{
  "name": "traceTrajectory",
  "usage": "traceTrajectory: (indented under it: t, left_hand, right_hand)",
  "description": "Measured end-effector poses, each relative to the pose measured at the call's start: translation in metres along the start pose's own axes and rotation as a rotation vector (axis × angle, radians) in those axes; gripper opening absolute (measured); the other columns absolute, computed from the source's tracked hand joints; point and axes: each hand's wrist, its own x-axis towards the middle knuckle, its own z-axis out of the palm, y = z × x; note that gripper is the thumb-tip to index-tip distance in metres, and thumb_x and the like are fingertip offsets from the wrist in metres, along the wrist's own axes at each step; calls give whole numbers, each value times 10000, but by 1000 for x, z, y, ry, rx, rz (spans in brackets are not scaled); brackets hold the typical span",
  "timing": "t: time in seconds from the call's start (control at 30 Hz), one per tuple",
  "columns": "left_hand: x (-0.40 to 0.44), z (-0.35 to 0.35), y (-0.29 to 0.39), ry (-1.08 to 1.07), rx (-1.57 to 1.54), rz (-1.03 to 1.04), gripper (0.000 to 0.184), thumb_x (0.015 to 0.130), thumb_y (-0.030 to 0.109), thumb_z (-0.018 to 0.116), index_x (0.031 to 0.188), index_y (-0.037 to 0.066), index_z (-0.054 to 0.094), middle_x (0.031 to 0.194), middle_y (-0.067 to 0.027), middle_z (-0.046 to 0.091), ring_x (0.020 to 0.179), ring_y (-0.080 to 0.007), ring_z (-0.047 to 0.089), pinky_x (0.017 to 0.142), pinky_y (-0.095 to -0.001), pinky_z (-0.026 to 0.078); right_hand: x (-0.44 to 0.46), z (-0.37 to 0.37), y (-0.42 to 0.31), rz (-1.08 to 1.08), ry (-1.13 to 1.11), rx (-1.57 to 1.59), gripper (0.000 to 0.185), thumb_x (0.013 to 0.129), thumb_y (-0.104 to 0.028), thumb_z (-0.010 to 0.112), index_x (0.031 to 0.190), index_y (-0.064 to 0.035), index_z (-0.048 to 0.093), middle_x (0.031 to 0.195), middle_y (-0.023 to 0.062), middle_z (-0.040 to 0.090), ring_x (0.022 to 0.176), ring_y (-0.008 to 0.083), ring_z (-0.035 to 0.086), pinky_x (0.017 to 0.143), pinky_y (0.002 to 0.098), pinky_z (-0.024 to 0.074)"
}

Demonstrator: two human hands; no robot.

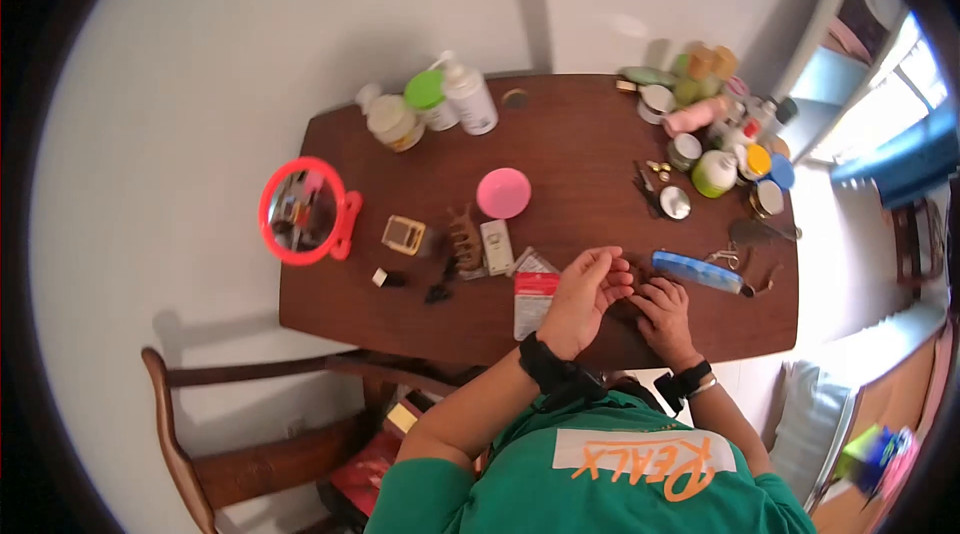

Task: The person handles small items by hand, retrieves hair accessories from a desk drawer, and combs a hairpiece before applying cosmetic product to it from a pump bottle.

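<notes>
Over the front edge of the brown table, my left hand is raised, palm turned up, fingers slightly curled and apart, holding nothing visible. It is just right of a red and white packet. My right hand rests on the tabletop with fingers spread, palm down. Beyond it lies a blue pouch or case. A white box, a brown hair claw and a pink bowl are to the left of my hands.
A red-framed mirror stands at the left. White pump bottles and a green-lidded jar are at the back. Several bottles and jars crowd the right, with a round silver lid nearby. A wooden chair is at lower left.
</notes>
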Motion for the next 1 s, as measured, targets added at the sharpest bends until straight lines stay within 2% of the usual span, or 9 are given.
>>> traceTrajectory:
  t: [0.23, 0.33, 0.43, 0.53, 0.63, 0.77, 0.87, 0.9, 1.0]
  left_hand:
    - [-33, -54, 2, 6, 36, -8, 197, 972, 123, 475, 1122, 7, 531, 1034, -105, 612, 881, -197, 639, 802, -332, 547]
    - [-51, -67, 8, 56, 101, 22, 187, 966, 145, 499, 1093, 19, 554, 981, -88, 632, 825, -172, 643, 750, -308, 551]
    - [-63, -79, 10, 133, 127, -15, 178, 955, 170, 534, 1060, 35, 584, 854, -45, 627, 711, -127, 610, 638, -261, 517]
    - [-79, -85, 5, 153, 216, 36, 174, 947, 189, 555, 1027, 45, 611, 761, -6, 586, 623, -99, 543, 556, -235, 449]
    - [-96, -82, -17, 284, 187, 139, 199, 944, 194, 560, 1027, 24, 620, 729, 5, 554, 601, -95, 504, 544, -234, 419]
    - [-120, -81, -62, 358, -62, 326, 211, 948, 147, 536, 1073, -8, 605, 785, -18, 576, 681, -106, 537, 606, -245, 446]
    - [-138, -89, -91, 439, -112, 375, 214, 950, 122, 519, 1111, -3, 583, 836, -35, 590, 725, -117, 563, 648, -258, 475]
    - [-143, -95, -99, 442, -110, 418, 246, 939, 114, 533, 1155, -3, 541, 898, -75, 613, 778, -150, 600, 702, -277, 506]
    - [-159, -103, -113, 585, -149, 551, 280, 938, 123, 538, 1174, -24, 507, 933, -106, 625, 787, -167, 613, 707, -282, 515]
  right_hand:
    - [-1, 3, -1, 12, -51, -26, 413, 644, -50, 663, 1051, -123, 649, 1115, 68, 561, 1152, 293, 470, 990, 469, 330]
    - [1, 4, -2, 19, -61, -65, 416, 657, -50, 660, 1067, -121, 642, 1121, 78, 556, 1153, 296, 468, 991, 469, 325]
    - [2, 2, -6, 29, -73, -74, 410, 669, -50, 658, 1072, -121, 638, 1117, 83, 554, 1157, 300, 465, 997, 473, 320]
    - [1, 4, -3, 4, -70, -68, 402, 685, -53, 653, 1080, -121, 635, 1114, 85, 553, 1159, 306, 461, 1003, 475, 316]
    - [0, 7, 5, -50, -75, -92, 394, 695, -57, 647, 1083, -121, 634, 1122, 87, 549, 1159, 308, 458, 1005, 475, 316]
    - [-1, 4, 10, -108, -123, -98, 393, 718, -69, 643, 1108, -110, 619, 1134, 93, 543, 1163, 314, 451, 1005, 480, 314]
    - [-1, 0, 13, -155, -124, -108, 394, 735, -79, 640, 1127, -102, 606, 1144, 97, 540, 1167, 319, 444, 1005, 481, 313]
    - [-2, 0, 15, -173, -126, -109, 394, 741, -82, 638, 1133, -101, 602, 1146, 98, 540, 1169, 320, 442, 1005, 480, 313]
    - [-2, -1, 17, -215, -141, -93, 390, 753, -91, 633, 1141, -101, 599, 1154, 100, 538, 1172, 323, 438, 1005, 479, 313]
